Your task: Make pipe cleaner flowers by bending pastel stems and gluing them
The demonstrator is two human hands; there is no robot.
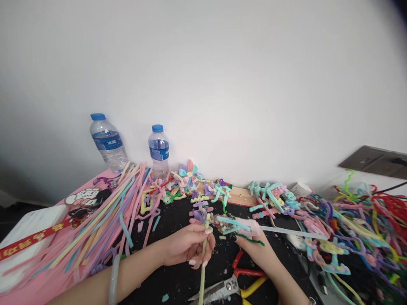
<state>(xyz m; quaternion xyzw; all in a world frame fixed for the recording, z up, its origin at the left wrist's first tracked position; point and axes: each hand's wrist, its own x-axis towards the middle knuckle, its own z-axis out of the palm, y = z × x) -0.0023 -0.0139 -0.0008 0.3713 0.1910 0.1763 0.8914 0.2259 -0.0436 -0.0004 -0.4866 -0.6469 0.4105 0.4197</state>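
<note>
My left hand [190, 245] pinches a pale yellow pipe cleaner [202, 275] between thumb and fingers, and the stem stands nearly upright in the view. My right hand [256, 250] is closed around a pink glue gun [249, 227], its fingers mostly hidden behind the gun. A long translucent glue stick [294, 231] runs out of the gun's back end to the right. The gun's front, partly covered by bits of pipe cleaner, points left toward the yellow stem. Scissors [227, 288] with red and yellow handles lie below, between my forearms.
Two water bottles [108, 144] stand against the wall. Loose pastel pipe cleaners [104, 220] fan out at left, beside a white box [25, 237]. Finished twisted shapes [187, 176] line the back. A tangled coloured heap [365, 228] fills the right, under a wall socket [375, 161].
</note>
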